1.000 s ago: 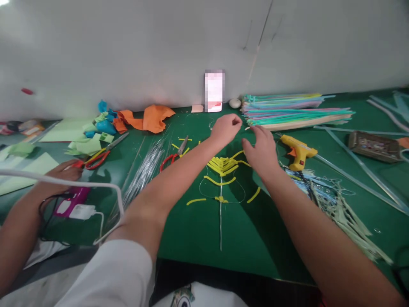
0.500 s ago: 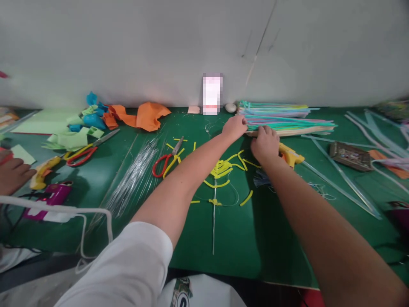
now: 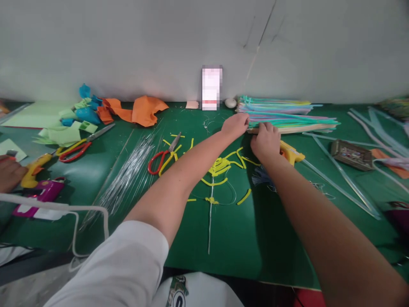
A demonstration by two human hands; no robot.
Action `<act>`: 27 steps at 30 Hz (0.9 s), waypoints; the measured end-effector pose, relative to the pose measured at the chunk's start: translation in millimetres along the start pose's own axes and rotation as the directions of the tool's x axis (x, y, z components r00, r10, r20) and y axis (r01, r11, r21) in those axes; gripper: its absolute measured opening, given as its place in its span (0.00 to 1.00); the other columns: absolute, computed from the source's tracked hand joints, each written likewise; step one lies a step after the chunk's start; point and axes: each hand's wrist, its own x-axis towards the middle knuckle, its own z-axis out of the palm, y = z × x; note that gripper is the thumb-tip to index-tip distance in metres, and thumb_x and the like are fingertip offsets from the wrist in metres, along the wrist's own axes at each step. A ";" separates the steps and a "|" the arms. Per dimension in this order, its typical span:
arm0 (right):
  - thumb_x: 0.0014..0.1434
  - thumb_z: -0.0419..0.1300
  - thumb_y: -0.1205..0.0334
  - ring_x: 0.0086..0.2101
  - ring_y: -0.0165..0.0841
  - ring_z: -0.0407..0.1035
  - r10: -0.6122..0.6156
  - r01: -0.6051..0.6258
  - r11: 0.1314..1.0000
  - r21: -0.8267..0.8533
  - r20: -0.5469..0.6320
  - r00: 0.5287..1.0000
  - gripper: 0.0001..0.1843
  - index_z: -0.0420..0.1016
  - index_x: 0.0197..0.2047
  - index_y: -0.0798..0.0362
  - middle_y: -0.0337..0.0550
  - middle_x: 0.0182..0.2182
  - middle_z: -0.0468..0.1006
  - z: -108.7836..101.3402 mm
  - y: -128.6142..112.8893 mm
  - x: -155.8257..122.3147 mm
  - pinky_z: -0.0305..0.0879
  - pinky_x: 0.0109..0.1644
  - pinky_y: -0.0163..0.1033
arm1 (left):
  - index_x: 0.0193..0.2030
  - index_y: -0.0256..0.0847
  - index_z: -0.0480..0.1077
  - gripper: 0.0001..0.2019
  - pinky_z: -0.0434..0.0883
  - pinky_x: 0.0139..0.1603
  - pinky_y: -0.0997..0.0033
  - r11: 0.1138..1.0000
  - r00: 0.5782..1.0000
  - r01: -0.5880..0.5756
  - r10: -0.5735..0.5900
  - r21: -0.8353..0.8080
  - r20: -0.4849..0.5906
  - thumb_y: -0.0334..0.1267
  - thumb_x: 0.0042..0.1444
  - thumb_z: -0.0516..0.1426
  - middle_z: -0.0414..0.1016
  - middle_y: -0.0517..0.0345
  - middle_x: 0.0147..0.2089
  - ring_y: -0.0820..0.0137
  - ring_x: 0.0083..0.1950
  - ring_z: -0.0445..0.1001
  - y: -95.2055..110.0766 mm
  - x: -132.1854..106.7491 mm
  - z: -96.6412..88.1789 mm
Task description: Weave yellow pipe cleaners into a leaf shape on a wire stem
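Where the co-worker's hand (image 3: 11, 174) lies, at 9 o'clock: beside a yellow glue gun (image 3: 33, 170) and a purple power strip (image 3: 53, 189); dial centred on the yellow chenille form (image 3: 220, 165), wall (image 3: 128, 51) at 12.
Green paper sheet (image 3: 33, 113): between 9 and 10 o'clock, with blue tissue (image 3: 87, 115) to its right.
Outer scissors (image 3: 76, 151): red-and-yellow handles, blades toward 2 o'clock.
Orange paper (image 3: 145, 111): crumpled, at 10 o'clock, near the wall.
Silver wires (image 3: 128, 177): loose sheaf at 9 o'clock.
Inner scissors (image 3: 159, 165): blades toward 1 o'clock, among yellow stem pieces.
White rod (image 3: 210, 232): runs from the form toward 6 o'clock.
Phone (image 3: 210, 87): propped upright against the wall at 12, screen blurred.
Left hand (image 3: 235, 126): at 1 o'clock, fingers curled together at the left end of the stem bundle; cannot tell whether a stem is pinched.
Right hand (image 3: 266, 138): at 2 o'clock, fingers bent over the bundle's near edge; grip hidden, cannot tell what is pinched.
Chenille stem bundle (image 3: 297, 121): at 2 o'clock, teal, pink and tan, lying lengthwise toward 3.
Second glue gun (image 3: 293, 153): yellow, partly behind the right forearm.
Brown box (image 3: 351, 154): at 3 o'clock, beside translucent strips (image 3: 343, 175).
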 end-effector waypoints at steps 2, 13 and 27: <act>0.58 0.47 0.66 0.55 0.55 0.59 -0.001 0.001 1.000 -0.018 0.004 1.000 0.28 0.62 0.62 0.64 0.65 0.57 0.67 1.0 0.3 -1.0 0.57 0.54 0.57 | 0.39 0.38 0.75 0.10 0.66 0.42 0.68 1.000 1.000 0.001 -0.001 0.003 0.008 0.29 0.53 0.54 0.78 0.49 0.44 0.64 0.44 0.73 0.0 1.6 1.4; 0.58 0.49 0.65 0.53 0.52 0.60 -0.008 0.007 0.999 -0.042 -0.021 1.000 0.26 0.64 0.59 0.61 0.63 0.55 0.68 6.0 2.3 -1.0 0.57 0.53 0.55 | 0.41 0.39 0.78 0.14 0.69 0.48 0.68 0.997 0.996 0.052 -0.049 -0.051 0.070 0.26 0.51 0.54 0.80 0.53 0.44 0.64 0.47 0.75 -10.9 9.4 3.1; 0.58 0.48 0.65 0.51 0.52 0.61 0.028 -0.026 0.994 -0.109 0.016 0.999 0.23 0.66 0.55 0.63 0.63 0.53 0.69 -1.2 -3.4 0.0 0.55 0.51 0.53 | 0.41 0.40 0.73 0.13 0.66 0.44 0.63 0.998 0.998 -0.051 0.050 0.034 0.032 0.30 0.57 0.49 0.77 0.47 0.44 0.59 0.46 0.74 -7.0 3.6 2.1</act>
